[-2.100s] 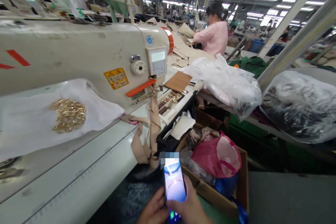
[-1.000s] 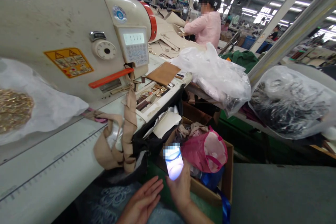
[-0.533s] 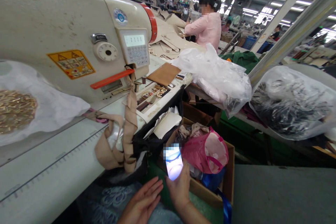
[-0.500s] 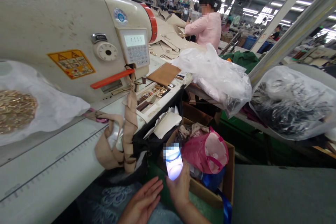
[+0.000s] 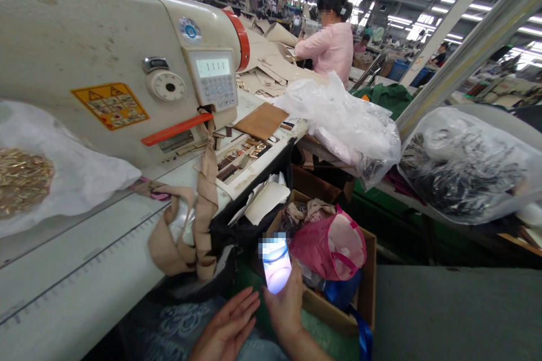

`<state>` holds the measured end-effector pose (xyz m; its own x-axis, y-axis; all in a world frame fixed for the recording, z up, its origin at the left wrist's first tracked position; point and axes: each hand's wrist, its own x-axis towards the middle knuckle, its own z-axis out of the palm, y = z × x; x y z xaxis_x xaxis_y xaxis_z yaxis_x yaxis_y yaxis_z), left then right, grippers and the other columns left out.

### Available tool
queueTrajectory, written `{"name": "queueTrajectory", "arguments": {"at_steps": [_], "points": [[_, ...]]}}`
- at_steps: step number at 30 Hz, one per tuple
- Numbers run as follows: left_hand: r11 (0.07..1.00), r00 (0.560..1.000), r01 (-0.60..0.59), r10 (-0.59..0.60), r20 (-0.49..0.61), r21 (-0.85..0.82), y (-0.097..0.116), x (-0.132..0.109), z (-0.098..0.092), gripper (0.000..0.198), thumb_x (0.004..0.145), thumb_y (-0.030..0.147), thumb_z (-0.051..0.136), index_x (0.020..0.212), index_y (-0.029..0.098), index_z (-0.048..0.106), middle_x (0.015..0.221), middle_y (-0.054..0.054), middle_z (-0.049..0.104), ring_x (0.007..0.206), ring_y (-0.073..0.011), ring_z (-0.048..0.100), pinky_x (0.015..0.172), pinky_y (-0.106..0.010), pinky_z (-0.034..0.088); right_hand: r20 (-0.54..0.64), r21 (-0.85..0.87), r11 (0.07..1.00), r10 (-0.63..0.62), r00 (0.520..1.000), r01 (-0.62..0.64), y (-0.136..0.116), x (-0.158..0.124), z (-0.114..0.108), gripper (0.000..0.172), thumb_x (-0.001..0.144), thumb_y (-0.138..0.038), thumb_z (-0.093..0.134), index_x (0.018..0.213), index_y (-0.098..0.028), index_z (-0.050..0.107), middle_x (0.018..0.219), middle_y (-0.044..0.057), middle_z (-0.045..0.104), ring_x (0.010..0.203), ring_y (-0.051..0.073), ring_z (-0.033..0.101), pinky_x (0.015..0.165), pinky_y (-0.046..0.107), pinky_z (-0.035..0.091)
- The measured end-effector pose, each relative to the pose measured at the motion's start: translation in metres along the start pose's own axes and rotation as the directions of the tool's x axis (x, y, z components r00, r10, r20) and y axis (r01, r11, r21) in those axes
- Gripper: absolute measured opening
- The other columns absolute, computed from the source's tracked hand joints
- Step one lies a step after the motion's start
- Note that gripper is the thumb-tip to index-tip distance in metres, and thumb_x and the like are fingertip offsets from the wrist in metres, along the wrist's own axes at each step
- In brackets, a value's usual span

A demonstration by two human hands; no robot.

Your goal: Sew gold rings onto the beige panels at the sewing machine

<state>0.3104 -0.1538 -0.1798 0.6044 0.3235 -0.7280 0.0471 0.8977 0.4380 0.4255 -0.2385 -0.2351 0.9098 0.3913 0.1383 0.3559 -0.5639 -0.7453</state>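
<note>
1. While the right hand is clamping the phone from below, fingers wrapping its lower end, the left hand is lying open and empty just beside it, palm up.
2. Phone is sitting above the right palm and slightly left of it, lit screen facing the camera. Its long axis is running up and away from the wrist, leaning a little left.
3. Left fingertips are pointing at the phone's lower edge, near it; contact: cannot tell. Right hand is the one carrying it.
4. Both hands are hovering over the lap, off the bench, which is running along the left side.
5. Beige straps are hanging off the bench edge just left of the phone. A cardboard box holding a pink bag is sitting just right of it.
6. Further out, the sewing machine is standing on the bench with a white bag of gold fittings in front of it.
7. Clear plastic bags are piling up to the right, and a co-worker in pink is working well behind.
</note>
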Motion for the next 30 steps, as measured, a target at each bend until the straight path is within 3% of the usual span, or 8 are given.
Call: {"name": "queueTrajectory", "arguments": {"at_steps": [4, 12, 16, 20, 25, 30], "points": [[1.0, 0.997, -0.027, 0.026, -0.075, -0.008, -0.005, 0.003, -0.001, 0.043, 0.054, 0.018, 0.077, 0.096, 0.013, 0.069, 0.121, -0.017, 0.062, 0.129, -0.0327, 0.041, 0.107, -0.041, 0.034, -0.011, 0.003, 1.0, -0.007, 1.0, 0.007, -0.003, -0.001, -0.001, 0.07, 0.056, -0.015, 0.06, 0.123, -0.011, 0.042, 0.12, 0.02, 0.056, 0.113, 0.035, 0.051, 0.096, 0.047, 0.039], [0.997, 0.989, -0.078, 0.078, -0.122, 0.006, -0.005, 0.003, 0.001, 0.036, 0.058, 0.011, 0.076, 0.093, 0.015, 0.07, 0.12, -0.015, 0.063, 0.128, -0.0306, 0.042, 0.108, -0.04, 0.033, -0.004, 0.069, 0.998, 0.013, 1.0, -0.013, -0.008, -0.004, -0.004, 0.07, 0.055, -0.014, 0.062, 0.122, -0.009, 0.047, 0.118, 0.02, 0.056, 0.113, 0.036, 0.051, 0.095, 0.047, 0.039], [0.985, 0.966, -0.164, 0.17, -0.193, 0.049, -0.006, 0.006, 0.01, 0.035, 0.059, 0.014, 0.078, 0.093, 0.017, 0.07, 0.123, -0.013, 0.061, 0.129, -0.0297, 0.042, 0.11, -0.04, 0.03, 0.032, 0.108, 0.994, 0.007, 0.999, -0.01, -0.014, -0.008, -0.008, 0.067, 0.056, -0.015, 0.063, 0.122, -0.011, 0.047, 0.114, 0.018, 0.058, 0.109, 0.034, 0.053, 0.093, 0.045, 0.041], [0.96, 0.945, -0.25, 0.27, -0.186, 0.125, -0.003, 0.007, 0.021, 0.03, 0.066, 0.024, 0.076, 0.095, 0.018, 0.069, 0.125, -0.01, 0.061, 0.129, -0.0281, 0.042, 0.112, -0.039, 0.026, 0.104, 0.201, 0.979, 0.012, 0.995, -0.033, -0.024, -0.016, -0.013, 0.064, 0.057, -0.016, 0.064, 0.118, -0.01, 0.047, 0.11, 0.017, 0.059, 0.105, 0.032, 0.055, 0.092, 0.044, 0.042], [0.976, 0.96, -0.219, 0.217, -0.174, 0.01, 0.002, -0.001, 0.026, 0.023, 0.076, 0.026, 0.068, 0.097, 0.017, 0.067, 0.112, -0.01, 0.069, 0.113, -0.0266, 0.059, 0.102, -0.038, 0.04, 0.153, 0.301, 0.952, 0.005, 0.988, -0.051, -0.036, -0.029, -0.018, 0.064, 0.056, -0.017, 0.064, 0.118, -0.015, 0.048, 0.111, 0.013, 0.06, 0.105, 0.03, 0.056, 0.093, 0.042, 0.042], [0.971, 0.967, -0.237, 0.232, -0.107, -0.04, 0.009, -0.015, 0.027, 0.028, 0.078, 0.029, 0.068, 0.103, 0.016, 0.063, 0.106, -0.011, 0.071, 0.101, -0.0259, 0.065, 0.089, -0.036, 0.05, 0.23, 0.357, 0.929, 0.015, 0.973, -0.099, -0.045, -0.035, -0.025, 0.068, 0.056, -0.02, 0.068, 0.12, -0.015, 0.046, 0.112, 0.013, 0.059, 0.107, 0.031, 0.055, 0.093, 0.041, 0.042]]}}
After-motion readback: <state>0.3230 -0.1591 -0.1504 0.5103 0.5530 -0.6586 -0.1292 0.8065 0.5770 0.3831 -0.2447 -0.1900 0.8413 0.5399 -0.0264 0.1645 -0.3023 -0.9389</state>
